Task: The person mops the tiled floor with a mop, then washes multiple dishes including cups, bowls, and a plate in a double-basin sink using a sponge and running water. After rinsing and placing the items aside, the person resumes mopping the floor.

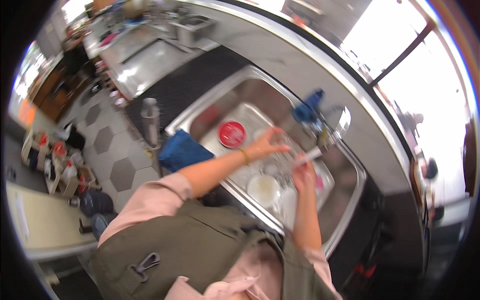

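Observation:
Both hands are over a stainless steel sink (347, 228). My left hand (264, 147), with a yellow band at the wrist, has its fingers spread and holds nothing. My right hand (304, 173) grips a pale flat item (313, 154), too blurred to name, close to the faucet (328, 137). A round red dish or lid (231, 134) lies in the sink to the left of my left hand. Below the hands, a white round bowl or plate (263, 190) sits in the sink among blurred wet items. A small pink thing (319, 182) is right of my right wrist.
One blue cloth (183, 152) hangs over the sink's near left edge; another (309, 107) is by the faucet. A clear tall container (150, 120) stands on the black counter (195, 75). A metal basin (150, 56) is farther off. Another person (73, 52) is at the upper left.

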Demonstrator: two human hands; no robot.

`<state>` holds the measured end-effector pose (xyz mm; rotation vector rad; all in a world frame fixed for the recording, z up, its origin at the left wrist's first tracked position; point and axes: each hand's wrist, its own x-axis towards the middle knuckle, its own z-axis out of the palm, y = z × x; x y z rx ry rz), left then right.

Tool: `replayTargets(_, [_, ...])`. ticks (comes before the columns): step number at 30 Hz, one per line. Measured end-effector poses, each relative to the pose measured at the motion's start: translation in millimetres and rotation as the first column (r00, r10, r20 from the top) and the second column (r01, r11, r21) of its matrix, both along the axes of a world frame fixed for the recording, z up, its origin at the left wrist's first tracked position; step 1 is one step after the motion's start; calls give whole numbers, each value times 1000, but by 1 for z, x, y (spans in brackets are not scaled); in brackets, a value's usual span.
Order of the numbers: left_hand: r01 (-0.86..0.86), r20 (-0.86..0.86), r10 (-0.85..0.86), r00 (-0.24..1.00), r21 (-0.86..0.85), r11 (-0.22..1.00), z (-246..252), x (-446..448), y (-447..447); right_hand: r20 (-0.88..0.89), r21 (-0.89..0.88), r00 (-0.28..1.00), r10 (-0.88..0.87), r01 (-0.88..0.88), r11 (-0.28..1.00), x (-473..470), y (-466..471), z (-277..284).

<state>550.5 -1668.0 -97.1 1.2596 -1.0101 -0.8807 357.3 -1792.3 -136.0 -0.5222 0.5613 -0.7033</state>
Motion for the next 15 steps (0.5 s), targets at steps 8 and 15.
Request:
replayTargets(8, [-68,-118,61,991,-57,996,-29,1,10,-224,-92,857,465,-493,865,20,10,3])
replayTargets(15, [-120,-97,109,989,-114,986,5,54,18,-902,-145,104,-418,-987,67,-63,-10,-59])
